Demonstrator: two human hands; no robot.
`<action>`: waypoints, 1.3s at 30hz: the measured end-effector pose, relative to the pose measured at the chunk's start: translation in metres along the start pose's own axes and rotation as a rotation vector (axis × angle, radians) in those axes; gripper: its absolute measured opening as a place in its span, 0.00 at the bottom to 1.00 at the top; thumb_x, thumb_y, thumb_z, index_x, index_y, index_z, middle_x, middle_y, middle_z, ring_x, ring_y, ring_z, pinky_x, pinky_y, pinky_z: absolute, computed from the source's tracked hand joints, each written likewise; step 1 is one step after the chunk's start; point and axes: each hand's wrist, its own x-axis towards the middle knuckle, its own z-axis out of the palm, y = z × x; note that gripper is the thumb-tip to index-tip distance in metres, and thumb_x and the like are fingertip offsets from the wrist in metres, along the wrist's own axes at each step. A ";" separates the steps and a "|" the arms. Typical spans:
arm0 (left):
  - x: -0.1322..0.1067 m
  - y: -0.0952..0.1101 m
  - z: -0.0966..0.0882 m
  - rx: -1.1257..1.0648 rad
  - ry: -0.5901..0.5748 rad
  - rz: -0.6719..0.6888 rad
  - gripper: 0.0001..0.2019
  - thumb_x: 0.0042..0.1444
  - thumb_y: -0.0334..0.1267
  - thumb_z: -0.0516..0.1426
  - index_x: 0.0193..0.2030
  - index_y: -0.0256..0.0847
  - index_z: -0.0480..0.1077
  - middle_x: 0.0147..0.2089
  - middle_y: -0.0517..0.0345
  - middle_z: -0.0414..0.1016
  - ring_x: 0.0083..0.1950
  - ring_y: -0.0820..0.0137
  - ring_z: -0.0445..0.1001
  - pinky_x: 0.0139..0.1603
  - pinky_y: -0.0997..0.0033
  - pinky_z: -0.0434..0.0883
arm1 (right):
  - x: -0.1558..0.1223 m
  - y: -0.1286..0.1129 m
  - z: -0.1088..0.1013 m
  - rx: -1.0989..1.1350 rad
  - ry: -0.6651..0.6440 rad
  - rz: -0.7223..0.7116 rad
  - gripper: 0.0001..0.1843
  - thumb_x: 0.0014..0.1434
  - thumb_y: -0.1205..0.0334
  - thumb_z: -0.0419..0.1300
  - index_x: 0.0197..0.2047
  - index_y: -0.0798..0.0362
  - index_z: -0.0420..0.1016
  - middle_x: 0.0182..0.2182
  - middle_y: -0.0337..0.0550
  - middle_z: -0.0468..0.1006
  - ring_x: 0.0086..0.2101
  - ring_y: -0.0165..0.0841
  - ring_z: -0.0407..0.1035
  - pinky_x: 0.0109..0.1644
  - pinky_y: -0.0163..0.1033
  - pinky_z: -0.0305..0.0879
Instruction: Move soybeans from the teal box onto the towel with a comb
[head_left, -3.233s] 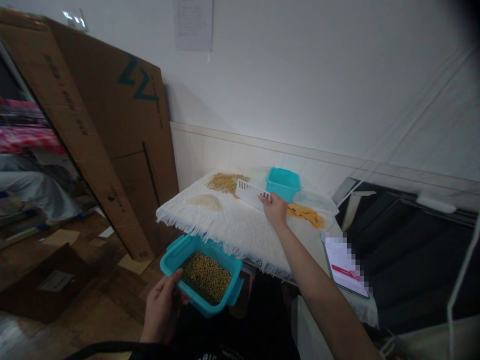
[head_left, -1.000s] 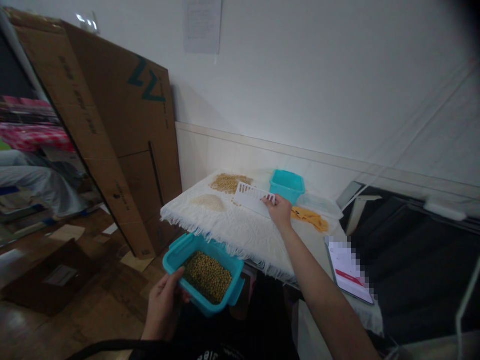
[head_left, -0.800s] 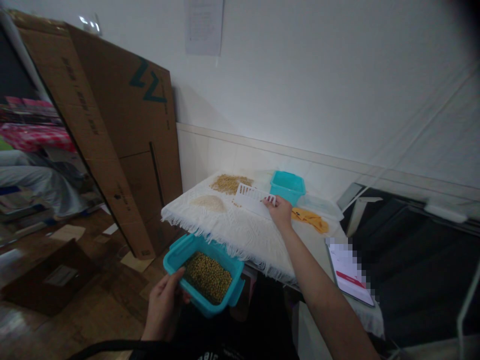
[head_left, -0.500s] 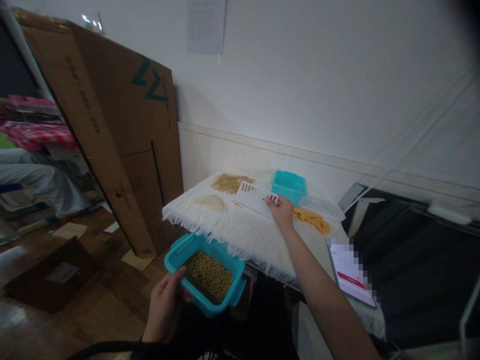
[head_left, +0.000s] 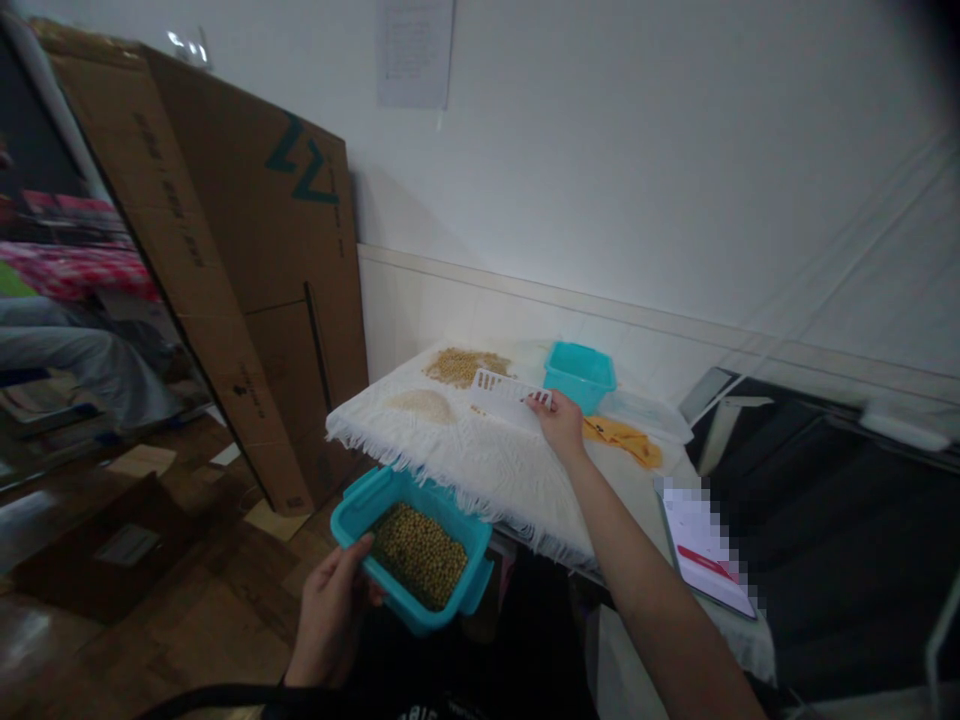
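My left hand (head_left: pixel 330 615) grips the near left edge of a teal plastic tub (head_left: pixel 414 548) filled with soybeans, holding it just below the front edge of the table. My right hand (head_left: pixel 557 422) reaches out over the white fringed cloth (head_left: pixel 480 465) and pinches one end of a white slotted plastic panel (head_left: pixel 504 396). The panel's far end lies close to a loose pile of soybeans (head_left: pixel 466 365) on the cloth. A smaller pile of white grain (head_left: pixel 420 403) lies left of the panel.
A second teal tub (head_left: pixel 579 373) stands at the back of the table, a clear lid (head_left: pixel 646 412) and a yellow cloth (head_left: pixel 624 437) beside it. A phone (head_left: pixel 709 552) lies at the right front. A large cardboard box (head_left: pixel 225 250) leans against the wall at left.
My right hand has shifted the white panel slightly left across the cloth, toward the soybean pile. My left hand keeps holding the tub in the same place.
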 end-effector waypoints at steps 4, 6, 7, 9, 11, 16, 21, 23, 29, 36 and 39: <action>0.000 -0.001 0.000 0.018 0.013 0.007 0.17 0.46 0.48 0.66 0.17 0.42 0.68 0.14 0.65 0.64 0.16 0.74 0.62 0.18 0.74 0.62 | 0.000 -0.003 0.000 -0.027 -0.013 -0.018 0.19 0.54 0.44 0.60 0.31 0.53 0.75 0.23 0.38 0.74 0.25 0.32 0.64 0.30 0.35 0.54; 0.000 -0.001 0.000 0.022 0.019 0.008 0.17 0.46 0.48 0.65 0.17 0.42 0.67 0.14 0.65 0.64 0.16 0.74 0.62 0.18 0.74 0.62 | 0.000 -0.003 -0.001 -0.041 -0.014 -0.028 0.19 0.55 0.43 0.59 0.31 0.53 0.74 0.23 0.38 0.73 0.26 0.32 0.63 0.30 0.35 0.54; -0.001 -0.001 0.000 0.022 0.016 0.007 0.17 0.46 0.48 0.65 0.17 0.42 0.67 0.14 0.65 0.64 0.16 0.74 0.62 0.18 0.74 0.62 | 0.001 -0.003 -0.001 -0.052 -0.012 -0.031 0.19 0.55 0.43 0.59 0.30 0.52 0.73 0.23 0.38 0.73 0.26 0.32 0.63 0.30 0.35 0.54; -0.001 -0.001 0.000 0.030 0.009 0.012 0.17 0.47 0.49 0.65 0.18 0.42 0.68 0.14 0.65 0.65 0.17 0.74 0.63 0.18 0.75 0.62 | 0.002 -0.002 -0.002 -0.077 -0.006 -0.033 0.19 0.55 0.43 0.59 0.30 0.52 0.72 0.23 0.37 0.72 0.25 0.32 0.62 0.30 0.35 0.53; -0.001 -0.001 0.000 0.038 0.004 0.030 0.17 0.47 0.49 0.65 0.18 0.42 0.68 0.15 0.65 0.65 0.17 0.74 0.63 0.18 0.75 0.63 | 0.003 -0.001 -0.003 -0.101 -0.009 -0.029 0.19 0.55 0.43 0.59 0.30 0.52 0.71 0.23 0.37 0.71 0.25 0.32 0.61 0.30 0.35 0.52; -0.001 -0.001 -0.001 0.039 -0.014 0.023 0.18 0.47 0.50 0.65 0.18 0.41 0.68 0.15 0.64 0.66 0.17 0.74 0.63 0.18 0.75 0.62 | 0.005 0.000 -0.005 -0.149 -0.050 -0.059 0.16 0.56 0.46 0.59 0.30 0.51 0.70 0.23 0.37 0.71 0.26 0.32 0.61 0.30 0.36 0.51; 0.000 -0.002 -0.001 0.020 -0.004 0.023 0.17 0.47 0.49 0.66 0.18 0.41 0.68 0.14 0.65 0.66 0.16 0.75 0.63 0.17 0.76 0.62 | 0.007 -0.001 -0.010 -0.135 -0.082 -0.056 0.16 0.55 0.46 0.59 0.29 0.50 0.68 0.23 0.36 0.69 0.26 0.33 0.61 0.31 0.36 0.52; 0.000 -0.002 0.000 0.018 -0.004 0.025 0.17 0.46 0.48 0.66 0.18 0.40 0.68 0.14 0.65 0.65 0.16 0.75 0.63 0.17 0.76 0.63 | 0.009 -0.001 -0.013 -0.119 -0.105 -0.056 0.16 0.54 0.45 0.59 0.29 0.50 0.68 0.22 0.35 0.68 0.26 0.32 0.61 0.31 0.36 0.51; -0.002 0.002 0.004 -0.001 0.012 0.008 0.18 0.41 0.49 0.68 0.19 0.39 0.69 0.14 0.65 0.65 0.16 0.75 0.63 0.16 0.75 0.62 | 0.012 0.006 -0.023 -0.068 -0.199 -0.086 0.17 0.53 0.44 0.59 0.29 0.50 0.67 0.21 0.34 0.66 0.25 0.32 0.59 0.30 0.36 0.51; 0.002 -0.004 -0.001 -0.001 0.020 0.000 0.20 0.41 0.51 0.69 0.18 0.40 0.67 0.13 0.66 0.65 0.16 0.74 0.63 0.16 0.75 0.62 | 0.015 0.012 -0.030 -0.008 -0.267 -0.069 0.17 0.52 0.44 0.61 0.29 0.50 0.68 0.21 0.33 0.65 0.24 0.31 0.59 0.29 0.35 0.51; 0.003 -0.006 -0.003 -0.025 0.003 -0.005 0.20 0.41 0.51 0.69 0.18 0.40 0.66 0.13 0.66 0.65 0.16 0.74 0.63 0.16 0.75 0.63 | 0.015 0.012 -0.034 0.033 -0.307 -0.061 0.17 0.52 0.44 0.62 0.29 0.51 0.69 0.22 0.34 0.67 0.25 0.31 0.60 0.30 0.35 0.53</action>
